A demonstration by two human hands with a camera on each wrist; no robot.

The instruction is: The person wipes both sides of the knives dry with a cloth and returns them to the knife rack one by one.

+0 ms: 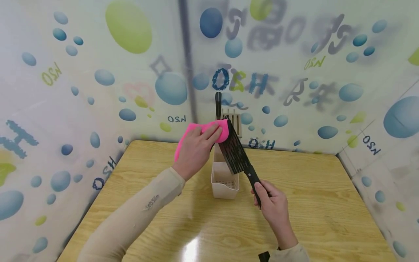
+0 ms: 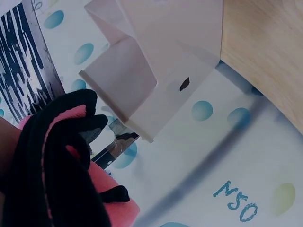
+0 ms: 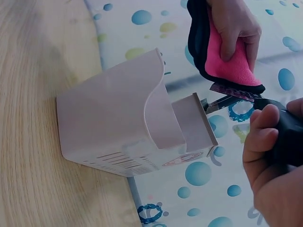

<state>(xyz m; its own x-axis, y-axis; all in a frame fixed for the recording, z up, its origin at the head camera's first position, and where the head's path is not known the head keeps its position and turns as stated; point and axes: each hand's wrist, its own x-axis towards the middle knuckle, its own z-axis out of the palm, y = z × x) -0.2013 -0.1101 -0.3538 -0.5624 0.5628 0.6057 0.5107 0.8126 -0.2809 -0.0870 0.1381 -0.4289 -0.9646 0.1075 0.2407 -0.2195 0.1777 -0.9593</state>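
My right hand grips the black handle of a cleaver, its dark-patterned blade slanting up and left above the table. My left hand holds a pink cloth with a black underside against the blade's far end. Seen from the right wrist, the left thumb and fingers pinch the folded cloth over the blade. Below and behind the blade stands a pale knife holder with open compartments. Another knife sits at its back, black handle upward.
The holder stands on a wood-grain table. A slotted beige part rises at the holder's back. Walls covered in printed sheeting enclose the table at the back and both sides.
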